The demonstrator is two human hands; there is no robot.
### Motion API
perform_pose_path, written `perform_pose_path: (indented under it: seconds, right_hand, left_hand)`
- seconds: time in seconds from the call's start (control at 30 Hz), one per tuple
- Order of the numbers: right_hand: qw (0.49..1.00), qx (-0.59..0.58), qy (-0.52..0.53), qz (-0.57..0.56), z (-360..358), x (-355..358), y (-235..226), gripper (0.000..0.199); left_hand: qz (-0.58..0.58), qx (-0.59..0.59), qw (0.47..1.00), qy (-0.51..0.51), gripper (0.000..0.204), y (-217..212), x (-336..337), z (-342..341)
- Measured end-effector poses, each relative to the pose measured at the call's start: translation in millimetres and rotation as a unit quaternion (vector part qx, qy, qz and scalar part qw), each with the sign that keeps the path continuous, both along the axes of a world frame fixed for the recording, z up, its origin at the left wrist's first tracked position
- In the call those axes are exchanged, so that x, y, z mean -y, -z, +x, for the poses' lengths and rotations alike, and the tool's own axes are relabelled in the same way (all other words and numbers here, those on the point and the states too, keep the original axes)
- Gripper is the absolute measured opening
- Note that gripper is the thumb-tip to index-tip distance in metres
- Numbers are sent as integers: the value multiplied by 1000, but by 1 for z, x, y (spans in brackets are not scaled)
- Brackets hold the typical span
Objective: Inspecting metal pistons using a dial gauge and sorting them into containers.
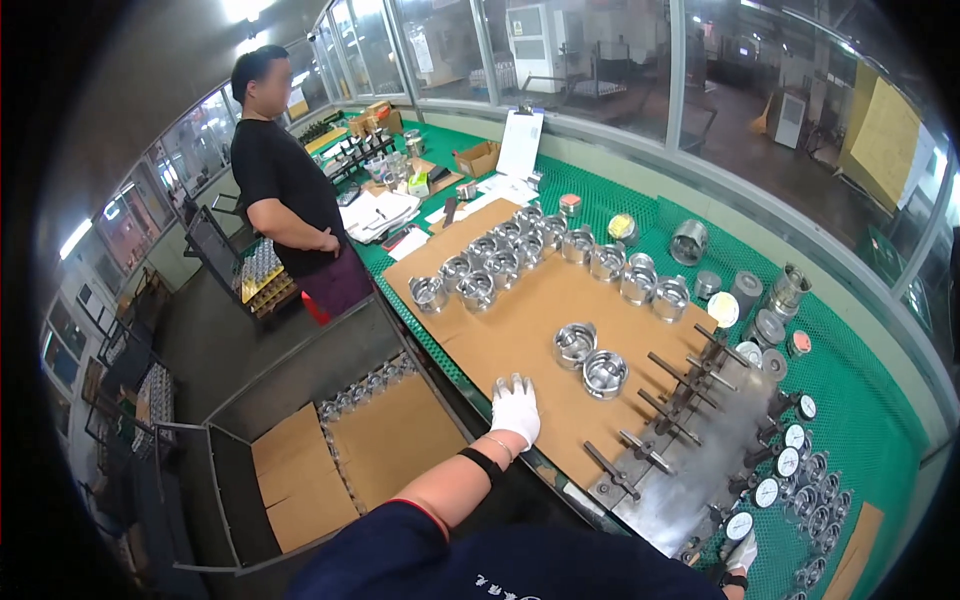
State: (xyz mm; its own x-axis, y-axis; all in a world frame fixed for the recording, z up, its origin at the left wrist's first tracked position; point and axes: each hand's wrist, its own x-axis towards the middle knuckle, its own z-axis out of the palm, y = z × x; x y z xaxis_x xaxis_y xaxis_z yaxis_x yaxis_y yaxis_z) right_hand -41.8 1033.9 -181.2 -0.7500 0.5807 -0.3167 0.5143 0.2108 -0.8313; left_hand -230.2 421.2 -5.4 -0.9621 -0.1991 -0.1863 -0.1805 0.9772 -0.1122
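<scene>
My left hand (515,410), in a white glove, lies with its fingers stretched out on the near left edge of the brown cardboard sheet (500,340). Nothing is in it. Two shiny round metal parts, hollow like pistons, stand on the sheet ahead of it: a nearer metal part (605,373) and a farther metal part (575,344). At the lower right, my gloved right hand (741,556) is beside a white-faced dial gauge (739,527) at the end of a metal plate (660,505). Its fingers are mostly hidden, so their grip is unclear.
Rows of similar metal parts (500,265) stand on the cardboard's far side. Metal rods (680,375) project over its right edge. More parts (818,520) lie beyond the gauges on the green mat (870,440). A cardboard-lined metal bin (225,490) and a person (290,190) are left.
</scene>
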Motion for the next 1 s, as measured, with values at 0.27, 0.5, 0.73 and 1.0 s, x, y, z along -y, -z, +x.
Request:
perform_pose_path:
  seconds: [0.27,0.5,0.73,1.0]
  right_hand:
    - [996,9,-26,85,17,10,-33,43]
    - [980,40,-101,170,4,12,-56,41]
    - [958,59,-156,233,-6,38,-51,40]
    - [970,88,-113,198,-13,29,-33,42]
  left_hand:
    - [-34,-12,999,18,67,-10,6,2]
    - [89,-322,941,57,28,-131,94,-69]
    - [33,-53,997,52,52,-82,57,-21]
    - [-53,-18,997,47,66,-3,5,23]
